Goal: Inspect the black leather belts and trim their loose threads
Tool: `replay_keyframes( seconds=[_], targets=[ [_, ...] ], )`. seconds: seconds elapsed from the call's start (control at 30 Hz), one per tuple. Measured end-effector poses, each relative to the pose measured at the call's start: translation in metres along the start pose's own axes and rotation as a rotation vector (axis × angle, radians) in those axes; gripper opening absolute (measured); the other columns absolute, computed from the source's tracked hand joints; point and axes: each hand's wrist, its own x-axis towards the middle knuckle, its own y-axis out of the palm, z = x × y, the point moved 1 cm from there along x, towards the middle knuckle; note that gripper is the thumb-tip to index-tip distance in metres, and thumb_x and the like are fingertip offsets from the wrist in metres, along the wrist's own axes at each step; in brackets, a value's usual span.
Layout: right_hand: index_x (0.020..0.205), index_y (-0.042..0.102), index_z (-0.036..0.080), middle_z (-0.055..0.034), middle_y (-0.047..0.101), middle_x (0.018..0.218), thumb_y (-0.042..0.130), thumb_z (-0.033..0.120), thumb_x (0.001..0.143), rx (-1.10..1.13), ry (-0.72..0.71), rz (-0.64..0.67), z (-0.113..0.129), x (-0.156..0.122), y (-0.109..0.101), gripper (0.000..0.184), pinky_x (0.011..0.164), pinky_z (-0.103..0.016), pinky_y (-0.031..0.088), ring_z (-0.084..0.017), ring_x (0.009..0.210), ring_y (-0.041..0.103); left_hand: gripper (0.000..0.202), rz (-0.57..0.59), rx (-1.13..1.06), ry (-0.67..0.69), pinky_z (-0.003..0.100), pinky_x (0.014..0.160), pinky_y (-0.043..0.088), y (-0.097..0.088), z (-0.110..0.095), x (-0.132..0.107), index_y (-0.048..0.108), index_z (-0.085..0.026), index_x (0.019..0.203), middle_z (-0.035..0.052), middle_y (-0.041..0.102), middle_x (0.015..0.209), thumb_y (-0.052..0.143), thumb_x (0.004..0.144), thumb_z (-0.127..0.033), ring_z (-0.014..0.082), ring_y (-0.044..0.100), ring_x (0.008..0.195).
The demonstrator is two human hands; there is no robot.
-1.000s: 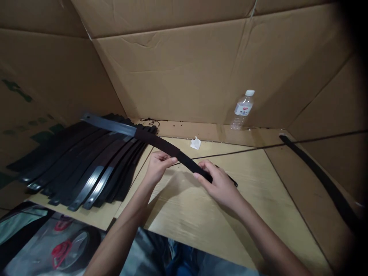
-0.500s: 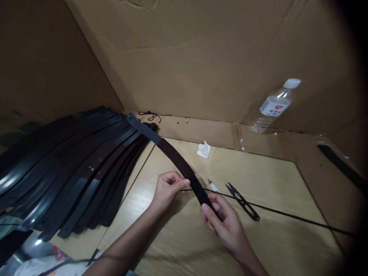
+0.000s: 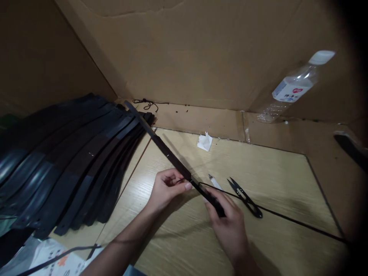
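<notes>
A long, curved black strip [image 3: 172, 156], its middle wrapped in dark cord, slants across the view above the table. My right hand [image 3: 227, 218] is closed around its near end. Thumb and fingers of my left hand [image 3: 171, 188] pinch the end of a thin black cord beside the strip's left edge. The cord [image 3: 293, 220] passes by the strip and runs off to the right, over black thread snips [image 3: 245, 197] lying on the table. Between the snips and the strip lies a small white pointed tool [image 3: 215, 181], partly behind my right hand.
Many similar black strips [image 3: 71, 153] are fanned in a pile at the left. A clear bottle [image 3: 293, 90] leans by the cardboard wall [image 3: 186, 57]. A white paper scrap [image 3: 204, 142] lies on the table [image 3: 276, 168]. Tangled cord [image 3: 148, 104] rests at the back.
My right hand has rolled the strip so its narrow edge faces me. My left hand remains pinched on the cord beside it. The camera view has shifted slightly.
</notes>
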Motion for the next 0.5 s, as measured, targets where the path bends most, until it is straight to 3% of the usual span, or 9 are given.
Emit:
replay_keyframes(
  seconds=[0.23,0.5],
  targets=[
    [0.113,0.06,0.017,-0.0026,0.061,0.109,0.045,0.035,0.095,-0.03,-0.131,0.046,0.0073,0.0033,-0.0064,0.029,0.087,-0.023,0.048,-0.011,0.105,0.057,0.019,0.031,0.035,0.006,0.024,0.05,0.033,-0.0034,0.0003,-0.0022,0.07,-0.014,0.067,0.0009,0.052,0.056,0.08,0.06,-0.029,0.0089,0.042,0.052],
    [0.098,0.065,0.014,-0.0034,0.063,0.099,0.054,0.042,0.091,-0.147,-0.112,-0.132,0.0025,0.0046,-0.0051,0.031,0.083,-0.024,0.046,-0.013,0.092,0.06,0.029,-0.048,0.154,-0.01,0.023,0.048,0.028,-0.0064,0.0048,0.0025,0.058,-0.013,0.053,-0.0001,0.048,0.051,0.08,0.061,-0.03,0.0077,0.039,0.049]
  ],
)
